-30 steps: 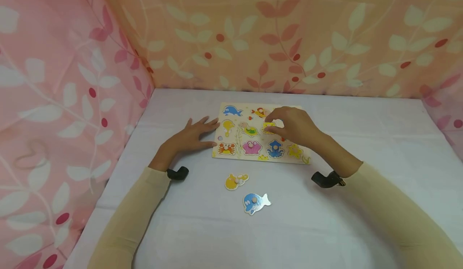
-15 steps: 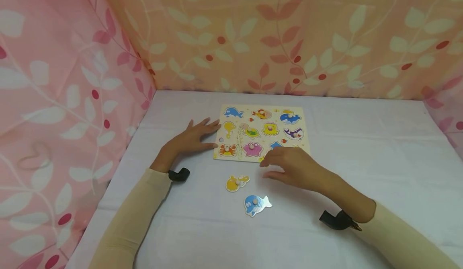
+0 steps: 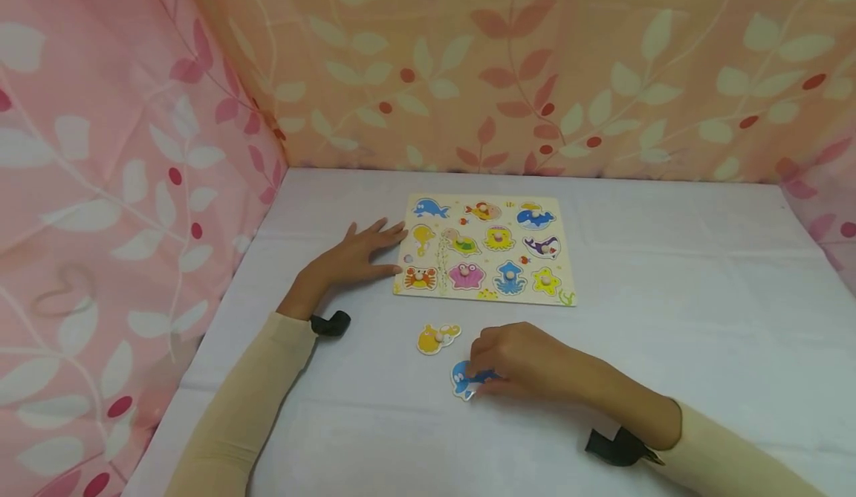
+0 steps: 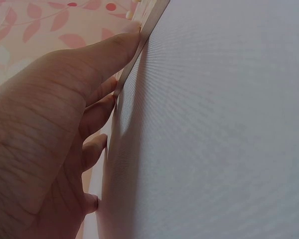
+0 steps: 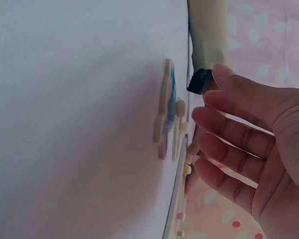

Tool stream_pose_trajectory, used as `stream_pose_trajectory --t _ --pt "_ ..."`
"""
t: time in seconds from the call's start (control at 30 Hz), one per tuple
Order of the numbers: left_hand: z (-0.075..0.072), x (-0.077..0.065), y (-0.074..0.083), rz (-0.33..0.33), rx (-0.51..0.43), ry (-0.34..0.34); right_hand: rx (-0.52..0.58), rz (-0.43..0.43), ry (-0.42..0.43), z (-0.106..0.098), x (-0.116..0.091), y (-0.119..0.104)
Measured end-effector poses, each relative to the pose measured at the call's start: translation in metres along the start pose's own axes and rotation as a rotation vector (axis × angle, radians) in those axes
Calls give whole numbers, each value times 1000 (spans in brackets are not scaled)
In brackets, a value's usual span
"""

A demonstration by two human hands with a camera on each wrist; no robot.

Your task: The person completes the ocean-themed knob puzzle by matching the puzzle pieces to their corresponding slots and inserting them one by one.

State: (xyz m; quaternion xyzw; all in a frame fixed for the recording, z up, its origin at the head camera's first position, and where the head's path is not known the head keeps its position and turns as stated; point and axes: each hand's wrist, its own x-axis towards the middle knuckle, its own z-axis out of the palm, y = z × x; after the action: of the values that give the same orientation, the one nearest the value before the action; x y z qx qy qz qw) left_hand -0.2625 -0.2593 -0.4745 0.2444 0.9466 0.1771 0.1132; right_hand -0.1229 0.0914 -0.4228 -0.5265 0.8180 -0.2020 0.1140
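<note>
A wooden knob puzzle board (image 3: 491, 261) with sea-animal pieces lies on the white cloth. At its left edge my left hand (image 3: 354, 255) rests, fingers spread and fingertips touching the board's side; the left wrist view shows the thumb (image 4: 117, 50) on that edge. My right hand (image 3: 524, 359) hovers above a loose blue whale piece (image 3: 460, 379), partly covering it in the head view. In the right wrist view the fingers (image 5: 234, 129) are loosely bent and apart from the piece's round knob (image 5: 178, 107). A yellow seahorse piece (image 3: 431, 339) lies just left of the right hand.
Several knobbed pieces sit in the board, among them a crab (image 3: 420, 278), a pink shell (image 3: 466, 275) and a starfish (image 3: 547, 281). The whale shape (image 3: 431, 208) and seahorse shape (image 3: 423, 240) on its left side have no knobs. Floral curtains (image 3: 535, 66) stand behind and at the sides.
My right hand has moved from the octopus piece on the board toward the front, coming over the blue whale piece. The left hand has stayed at the board's edge.
</note>
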Motion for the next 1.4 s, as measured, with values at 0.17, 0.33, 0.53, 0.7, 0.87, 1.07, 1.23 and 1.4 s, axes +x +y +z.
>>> stream_pose_trajectory --t 0.17,0.33,0.53,0.7,0.87,1.07,1.23,1.4 --pt "0 1 1 -1 1 -5 5 17 -65 6 0 0" --pt "-1 0 2 0 -4 -2 3 15 -90 10 0 2" --pt "0 2 2 8 0 -6 -14 18 -84 13 -1 3" --pt "2 3 1 8 -5 -8 -15 68 -44 16 -1 4" --pt "2 3 1 2 5 -7 -19 92 -1 18 1 7" --pt "0 1 1 -11 12 -11 -12 120 3 17 3 10" --pt "-1 -1 2 -21 11 -13 31 154 -6 17 4 14" --pt "0 -1 1 -21 20 -6 59 171 7 17 6 17"
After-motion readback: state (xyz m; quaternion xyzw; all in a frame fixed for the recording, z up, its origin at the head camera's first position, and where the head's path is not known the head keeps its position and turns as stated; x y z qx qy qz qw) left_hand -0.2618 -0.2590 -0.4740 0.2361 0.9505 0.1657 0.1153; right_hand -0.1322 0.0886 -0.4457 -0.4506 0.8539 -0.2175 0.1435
